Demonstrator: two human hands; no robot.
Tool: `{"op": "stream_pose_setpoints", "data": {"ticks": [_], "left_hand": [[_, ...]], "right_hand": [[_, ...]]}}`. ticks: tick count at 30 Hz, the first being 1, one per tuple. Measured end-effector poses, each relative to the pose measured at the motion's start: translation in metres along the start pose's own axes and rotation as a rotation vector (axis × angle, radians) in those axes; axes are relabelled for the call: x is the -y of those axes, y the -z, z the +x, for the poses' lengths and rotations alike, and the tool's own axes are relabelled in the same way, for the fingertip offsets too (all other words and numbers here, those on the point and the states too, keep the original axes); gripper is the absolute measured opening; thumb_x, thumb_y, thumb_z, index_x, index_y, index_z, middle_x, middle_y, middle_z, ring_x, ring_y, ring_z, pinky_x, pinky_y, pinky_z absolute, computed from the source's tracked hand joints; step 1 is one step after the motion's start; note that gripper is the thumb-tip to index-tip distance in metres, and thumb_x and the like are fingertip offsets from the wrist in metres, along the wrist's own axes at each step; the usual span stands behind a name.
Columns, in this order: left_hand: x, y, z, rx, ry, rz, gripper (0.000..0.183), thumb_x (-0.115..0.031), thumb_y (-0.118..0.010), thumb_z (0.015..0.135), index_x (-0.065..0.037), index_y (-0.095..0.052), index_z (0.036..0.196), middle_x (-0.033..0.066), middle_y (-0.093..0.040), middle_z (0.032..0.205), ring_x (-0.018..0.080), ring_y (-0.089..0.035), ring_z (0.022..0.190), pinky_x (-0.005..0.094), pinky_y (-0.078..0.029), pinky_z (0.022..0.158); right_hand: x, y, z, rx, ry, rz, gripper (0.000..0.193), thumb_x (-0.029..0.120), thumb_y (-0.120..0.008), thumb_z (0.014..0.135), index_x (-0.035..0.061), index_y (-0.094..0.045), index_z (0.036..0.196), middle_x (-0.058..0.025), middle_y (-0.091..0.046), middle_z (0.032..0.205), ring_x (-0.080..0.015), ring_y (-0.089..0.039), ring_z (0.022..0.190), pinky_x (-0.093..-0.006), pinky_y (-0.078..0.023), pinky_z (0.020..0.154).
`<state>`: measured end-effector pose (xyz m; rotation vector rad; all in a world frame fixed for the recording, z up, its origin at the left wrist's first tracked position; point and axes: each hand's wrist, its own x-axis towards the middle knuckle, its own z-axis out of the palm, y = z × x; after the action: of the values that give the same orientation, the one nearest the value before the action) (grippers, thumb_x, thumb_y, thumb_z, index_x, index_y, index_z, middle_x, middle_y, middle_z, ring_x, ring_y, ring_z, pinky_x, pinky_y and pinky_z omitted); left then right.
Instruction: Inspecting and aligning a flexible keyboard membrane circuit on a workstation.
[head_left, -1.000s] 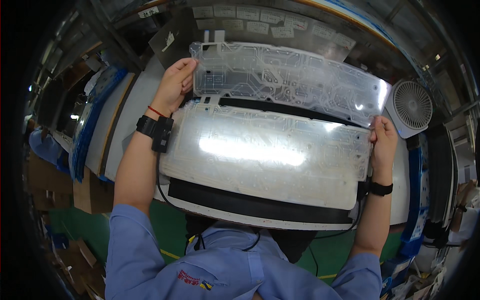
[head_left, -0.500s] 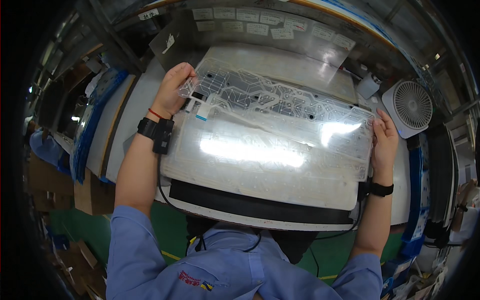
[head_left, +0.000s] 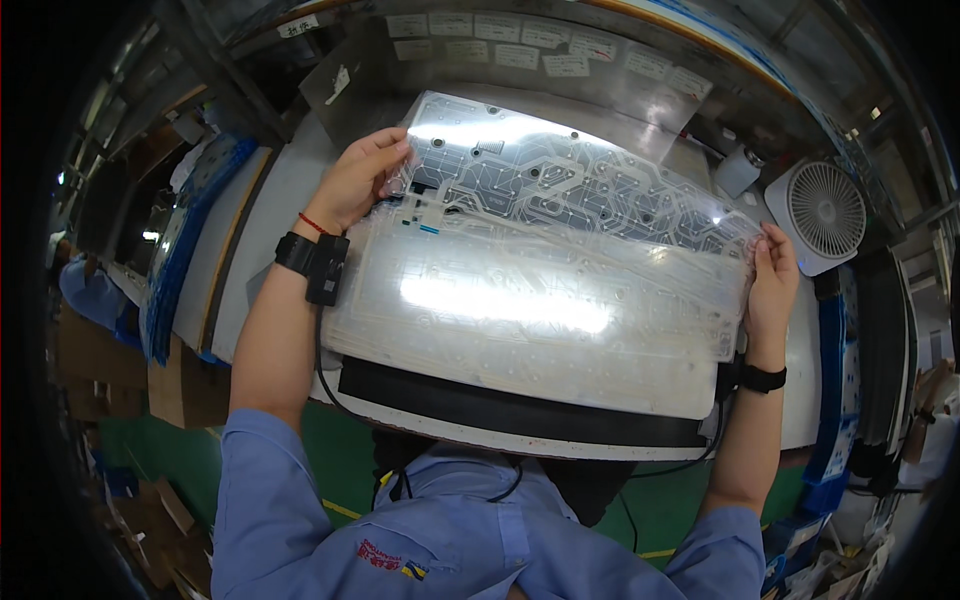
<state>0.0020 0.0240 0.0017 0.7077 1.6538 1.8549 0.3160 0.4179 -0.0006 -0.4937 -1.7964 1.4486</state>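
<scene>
Between my two hands is a clear flexible circuit sheet (head_left: 560,185), printed with pale traces and dark dots. My left hand (head_left: 362,178) pinches its left edge between thumb and fingers. At its right edge my right hand (head_left: 771,285) grips the corner, fingers bent over it. The sheet's far part is raised and catches the light. Beneath and nearer to me lies a stack of translucent sheets (head_left: 520,350) with a bright glare across it. A short tail with a blue tip (head_left: 428,230) hangs from the sheet near my left hand.
A white fan (head_left: 822,212) and a white bottle (head_left: 738,172) stand at the back right. Behind the work rises a metal panel with paper labels (head_left: 515,57). A black strip (head_left: 520,405) lies along the table's front edge. Cables run from both wrists.
The circuit sheet's far edge has risen and tilted up, showing more of its traces. My left hand has shifted slightly right; my right hand has hardly moved.
</scene>
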Motion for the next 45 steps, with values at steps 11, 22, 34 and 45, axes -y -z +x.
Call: {"op": "stream_pose_setpoints", "data": {"ticks": [11,22,34,45], "left_hand": [[0.004,0.005,0.004,-0.071,-0.023,-0.05,0.031,-0.021,-0.049,0.097,-0.002,-0.052,0.121,-0.001,-0.062,0.085,-0.0023,-0.044,0.058,0.0103,-0.034,0.05],[0.003,0.002,0.007,-0.202,-0.05,-0.167,0.047,-0.021,-0.045,0.098,0.005,-0.033,0.136,0.0187,-0.049,0.13,0.0203,-0.057,0.107,0.0266,-0.05,0.09],[0.007,0.01,0.007,-0.192,-0.02,-0.126,0.034,-0.021,-0.046,0.098,-0.001,-0.048,0.126,0.0058,-0.059,0.105,0.0118,-0.058,0.089,0.0231,-0.047,0.078],[-0.002,0.0,0.004,-0.112,0.039,-0.124,0.036,-0.028,-0.044,0.099,0.0,-0.053,0.119,0.0076,-0.064,0.1,0.0103,-0.061,0.08,0.0229,-0.05,0.07]], "right_hand": [[0.012,-0.009,-0.004,0.003,-0.031,0.075,0.038,0.014,-0.049,0.096,-0.0022,-0.044,0.131,-0.0014,-0.057,0.088,-0.0028,-0.047,0.065,-0.0158,-0.037,0.056],[0.009,-0.004,-0.003,0.149,-0.144,-0.048,0.042,0.012,-0.056,0.092,-0.001,-0.047,0.13,0.0017,-0.057,0.084,-0.0033,-0.048,0.068,-0.0165,-0.038,0.061],[0.009,0.0,-0.007,0.36,-0.101,-0.238,0.017,0.009,-0.058,0.09,0.0018,-0.061,0.105,0.0044,-0.055,0.08,-0.0041,-0.047,0.07,-0.0177,-0.038,0.064],[0.005,-0.004,-0.005,0.124,0.02,-0.046,0.012,0.015,-0.054,0.095,0.0044,-0.058,0.098,0.0035,-0.056,0.08,-0.0038,-0.046,0.071,-0.0169,-0.036,0.064]]}}
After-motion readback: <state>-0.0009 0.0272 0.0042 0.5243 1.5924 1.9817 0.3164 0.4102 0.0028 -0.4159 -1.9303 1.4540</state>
